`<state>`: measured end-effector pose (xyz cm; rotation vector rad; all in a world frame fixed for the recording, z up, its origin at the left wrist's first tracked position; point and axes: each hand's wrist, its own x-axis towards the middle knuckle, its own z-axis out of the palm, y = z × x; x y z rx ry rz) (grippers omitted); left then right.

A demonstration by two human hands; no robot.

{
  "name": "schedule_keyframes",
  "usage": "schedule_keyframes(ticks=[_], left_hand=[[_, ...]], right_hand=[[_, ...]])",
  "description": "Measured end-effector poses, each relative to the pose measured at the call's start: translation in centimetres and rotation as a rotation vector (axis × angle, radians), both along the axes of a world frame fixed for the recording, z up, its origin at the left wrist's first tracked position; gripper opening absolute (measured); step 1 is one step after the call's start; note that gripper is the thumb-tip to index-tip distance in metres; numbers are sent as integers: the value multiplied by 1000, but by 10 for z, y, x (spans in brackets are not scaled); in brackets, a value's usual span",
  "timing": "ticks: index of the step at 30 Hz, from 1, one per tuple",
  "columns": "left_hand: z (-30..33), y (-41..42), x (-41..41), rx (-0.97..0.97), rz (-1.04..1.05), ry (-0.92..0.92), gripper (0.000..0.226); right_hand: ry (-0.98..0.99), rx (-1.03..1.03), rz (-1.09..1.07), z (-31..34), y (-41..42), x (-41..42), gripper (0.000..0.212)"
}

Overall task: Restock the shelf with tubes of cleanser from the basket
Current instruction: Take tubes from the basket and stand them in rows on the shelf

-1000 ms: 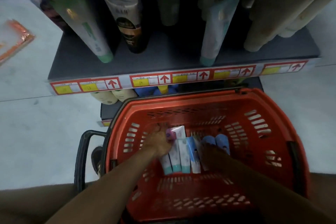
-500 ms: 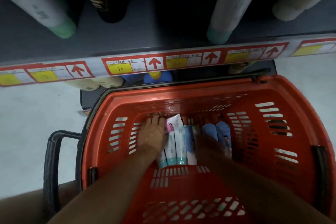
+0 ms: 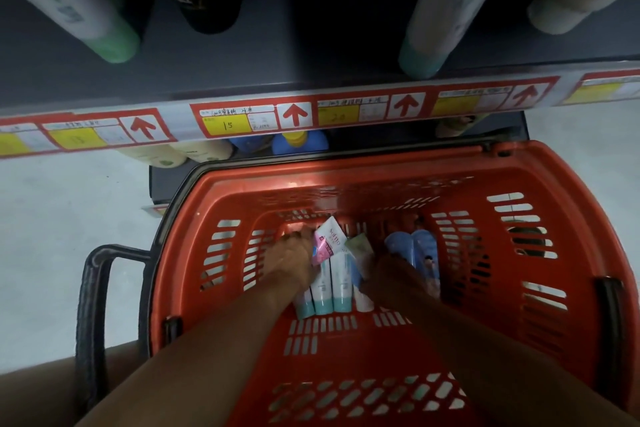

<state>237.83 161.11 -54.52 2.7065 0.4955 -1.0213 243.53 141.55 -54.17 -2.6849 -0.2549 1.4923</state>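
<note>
Several cleanser tubes (image 3: 334,284), white with teal caps, lie side by side on the floor of the red basket (image 3: 561,288). My left hand (image 3: 294,258) grips the left side of the bunch, with a pink and white tube (image 3: 325,246) against its thumb. My right hand (image 3: 391,276) closes on the right side of the bunch, where a green-tipped tube (image 3: 360,245) sticks up. Two blue tubes (image 3: 417,250) lie just right of that hand. Both sets of fingertips are hidden under the hands.
The grey shelf (image 3: 277,66) with red and yellow price labels overhangs the basket's far rim. Tall tubes stand on it, such as a green-capped one (image 3: 104,28) and a teal-capped one (image 3: 426,45). The basket's black handle (image 3: 91,305) sticks out left over the pale floor.
The view has dropped closer to the basket. Both hands have pressed in around the bunch of tubes, and the pink and green-tipped tubes have tilted up.
</note>
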Motion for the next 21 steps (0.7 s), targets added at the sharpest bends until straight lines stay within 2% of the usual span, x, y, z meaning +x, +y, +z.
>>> schedule_keyframes(ticks=[2,4,8,12,16,21], left_hand=[[0,-2,-2,-28,28,53,64],[2,-4,-4,-55,66,105,64],[14,-9,-7,-88,156,131,69],[34,-11,-11,-119,245,104,72],[59,-14,-13,-168,322,59,74],[95,-20,-18,-271,426,-48,70]], right_hand=[[11,30,-131,-4,2,-4,78],[54,68,-178,-10,2,-6,83],[29,57,-189,1,5,-4,70],[-82,58,-224,18,1,-3,63],[-177,150,-245,38,-11,-1,59],[-295,212,-387,70,-20,-5,79]])
